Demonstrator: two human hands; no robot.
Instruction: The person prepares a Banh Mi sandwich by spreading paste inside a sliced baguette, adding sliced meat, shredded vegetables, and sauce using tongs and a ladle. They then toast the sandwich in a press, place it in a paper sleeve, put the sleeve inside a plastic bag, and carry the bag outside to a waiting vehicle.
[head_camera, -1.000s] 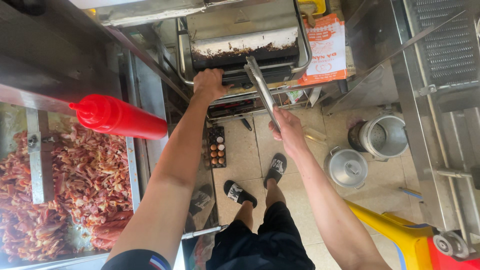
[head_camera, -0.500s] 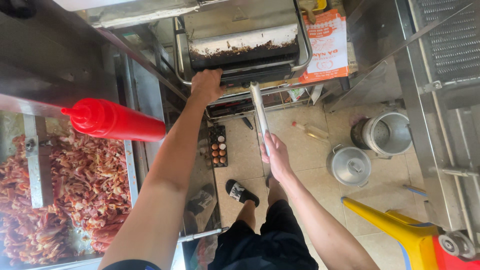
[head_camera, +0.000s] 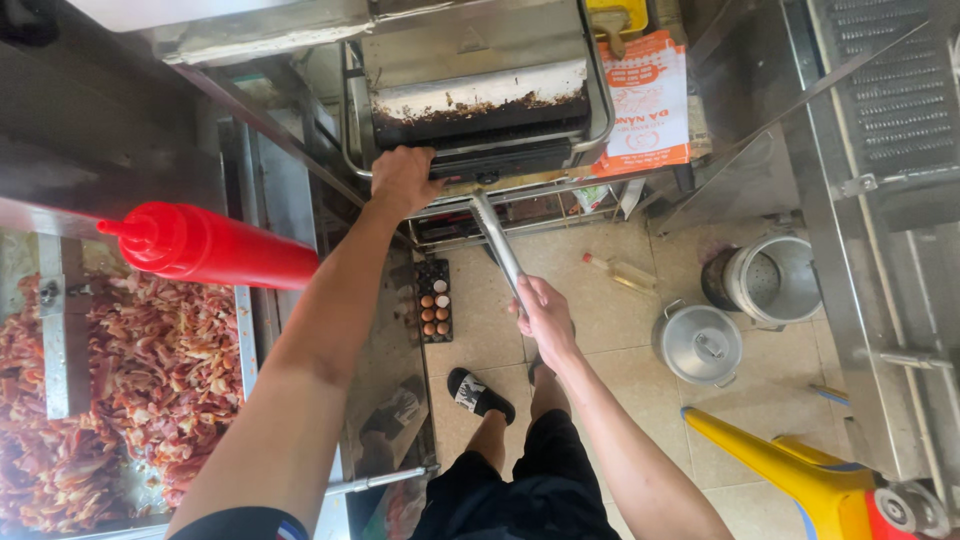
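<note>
the metal tongs (head_camera: 497, 240) look like thin, stiff steel: light in the hand, smooth and probably a bit slick, more so if greasy, and not at all fragile. their long arms seem to lie close together, so they likely need a steady squeeze to stay that way. the sensible place to hold them is the back end, away from the tips that reach toward the hot grill press (head_camera: 480, 95), and that is where they are held.

the right hand (head_camera: 545, 318) is curled shut around the near end of the tongs, fingers wrapped over the handle, with the tips pointing up and away to the front edge of the grill, just under its dark, crusted plate. the left hand (head_camera: 402, 180) is bent closed over the front left corner of the grill, at its metal rail; whether it grips the rail itself or only presses on it, i cannot tell.

to the left a red squeeze bottle (head_camera: 205, 248) lies over a tray of shredded reddish meat (head_camera: 150, 390). below, on the tiled floor (head_camera: 600, 330), stand an egg carton (head_camera: 433, 300) and a lidded steel pot (head_camera: 702, 345).
</note>
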